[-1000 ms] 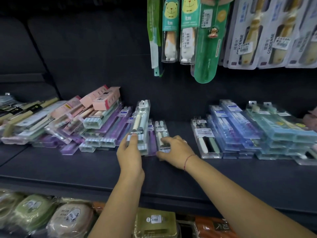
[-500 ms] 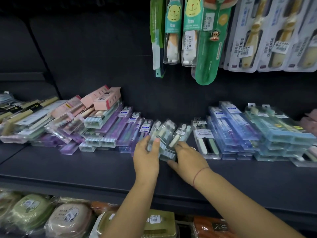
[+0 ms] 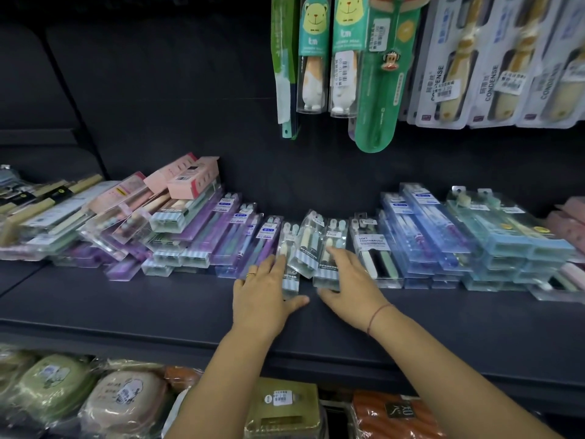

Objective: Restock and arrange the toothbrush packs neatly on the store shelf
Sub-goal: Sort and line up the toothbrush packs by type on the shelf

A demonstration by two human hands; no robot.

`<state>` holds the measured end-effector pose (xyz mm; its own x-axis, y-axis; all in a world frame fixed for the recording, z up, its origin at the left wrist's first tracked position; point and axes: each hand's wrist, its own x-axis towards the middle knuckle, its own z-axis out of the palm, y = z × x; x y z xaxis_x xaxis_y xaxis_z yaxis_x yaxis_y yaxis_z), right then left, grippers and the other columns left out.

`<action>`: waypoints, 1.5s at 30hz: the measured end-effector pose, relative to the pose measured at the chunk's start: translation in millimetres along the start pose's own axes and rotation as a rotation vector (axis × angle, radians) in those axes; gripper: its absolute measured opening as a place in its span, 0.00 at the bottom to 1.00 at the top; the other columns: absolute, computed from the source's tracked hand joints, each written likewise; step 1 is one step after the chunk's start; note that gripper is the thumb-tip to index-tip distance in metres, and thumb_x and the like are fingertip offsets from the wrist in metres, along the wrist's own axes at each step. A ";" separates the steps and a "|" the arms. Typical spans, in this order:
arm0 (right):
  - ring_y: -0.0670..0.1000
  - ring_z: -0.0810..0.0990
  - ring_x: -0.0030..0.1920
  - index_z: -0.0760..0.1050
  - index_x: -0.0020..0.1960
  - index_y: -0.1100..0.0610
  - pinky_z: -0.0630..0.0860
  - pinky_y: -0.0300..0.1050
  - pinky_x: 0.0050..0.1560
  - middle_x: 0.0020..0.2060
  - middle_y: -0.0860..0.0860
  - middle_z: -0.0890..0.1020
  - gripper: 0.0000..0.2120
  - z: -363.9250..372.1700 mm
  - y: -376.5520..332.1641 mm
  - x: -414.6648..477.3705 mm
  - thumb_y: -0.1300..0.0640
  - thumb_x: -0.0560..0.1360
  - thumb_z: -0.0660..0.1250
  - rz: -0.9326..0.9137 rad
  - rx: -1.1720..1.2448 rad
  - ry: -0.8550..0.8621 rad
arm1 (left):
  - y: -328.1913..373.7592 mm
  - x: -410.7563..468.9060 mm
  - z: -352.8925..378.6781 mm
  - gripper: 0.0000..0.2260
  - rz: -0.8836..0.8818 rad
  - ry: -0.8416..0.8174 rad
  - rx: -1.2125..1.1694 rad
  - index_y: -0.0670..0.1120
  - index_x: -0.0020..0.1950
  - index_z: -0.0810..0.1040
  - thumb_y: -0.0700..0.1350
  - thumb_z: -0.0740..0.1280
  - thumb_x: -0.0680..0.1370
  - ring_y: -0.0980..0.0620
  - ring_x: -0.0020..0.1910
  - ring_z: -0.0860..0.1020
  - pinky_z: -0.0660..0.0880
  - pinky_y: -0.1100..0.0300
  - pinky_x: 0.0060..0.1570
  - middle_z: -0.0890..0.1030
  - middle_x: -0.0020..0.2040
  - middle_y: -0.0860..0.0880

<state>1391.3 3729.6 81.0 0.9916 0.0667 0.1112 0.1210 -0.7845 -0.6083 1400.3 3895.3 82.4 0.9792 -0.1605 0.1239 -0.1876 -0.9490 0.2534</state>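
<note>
Since half a second ago our hands have come down, and the three clear toothbrush packs [image 3: 308, 251] we were holding up now lie on the shelf [image 3: 158, 299] in the gap at our twelve o'clock. Purple packs [image 3: 228, 236] sit at their nine o'clock, with the white-labelled pack [image 3: 373, 248] and the blue packs [image 3: 421, 236] at their three o'clock.

Our left hand [image 3: 262, 293] lies spread, fingers straight on the leftmost pack and thumb out along its near end. Our right hand [image 3: 351, 280] rests flat-fingered on the rightmost pack, thumb against its near edge. Neither hand pinches anything. The middle pack leans askew over its neighbours.

We judge these packs light, stiff-shelled and slick, so they are apt to slide over one another and to dent if squeezed. We would take each by its long edges near the striped base and nudge it square, without pressing on the clear face.
</note>
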 end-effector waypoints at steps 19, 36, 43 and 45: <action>0.48 0.54 0.76 0.64 0.72 0.49 0.40 0.49 0.76 0.73 0.46 0.64 0.20 9.4 2.3 29.1 0.52 0.81 0.60 -0.152 -0.258 0.004 | -4.6 14.6 17.3 0.22 0.045 0.208 -0.163 0.44 0.74 0.68 0.43 0.66 0.80 0.45 0.70 0.68 0.63 0.59 0.66 0.71 0.73 0.46; 0.47 0.63 0.71 0.67 0.67 0.51 0.42 0.46 0.77 0.66 0.46 0.68 0.18 8.8 4.8 27.5 0.54 0.79 0.64 -0.303 -0.152 -0.059 | -22.1 6.7 6.3 0.28 -0.123 0.061 0.183 0.44 0.80 0.46 0.41 0.53 0.82 0.51 0.80 0.47 0.42 0.45 0.75 0.50 0.81 0.48; 0.47 0.62 0.72 0.67 0.67 0.51 0.40 0.43 0.76 0.66 0.46 0.68 0.17 8.6 2.5 33.6 0.54 0.79 0.64 -0.304 -0.151 -0.070 | -24.6 1.5 7.0 0.27 -0.093 0.097 0.027 0.44 0.80 0.52 0.36 0.55 0.81 0.50 0.79 0.51 0.55 0.60 0.73 0.55 0.80 0.47; 0.46 0.62 0.72 0.67 0.67 0.50 0.40 0.44 0.77 0.66 0.45 0.68 0.17 6.5 1.9 32.6 0.53 0.79 0.64 -0.296 -0.152 -0.082 | -24.4 -1.6 3.4 0.24 -0.101 0.132 -0.011 0.44 0.78 0.59 0.36 0.57 0.81 0.50 0.77 0.57 0.59 0.62 0.70 0.62 0.78 0.47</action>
<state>1424.2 3734.3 78.4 0.9158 0.3497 0.1977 0.4016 -0.8063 -0.4342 1403.5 3917.8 72.7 0.9747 -0.0269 0.2219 -0.0905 -0.9553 0.2813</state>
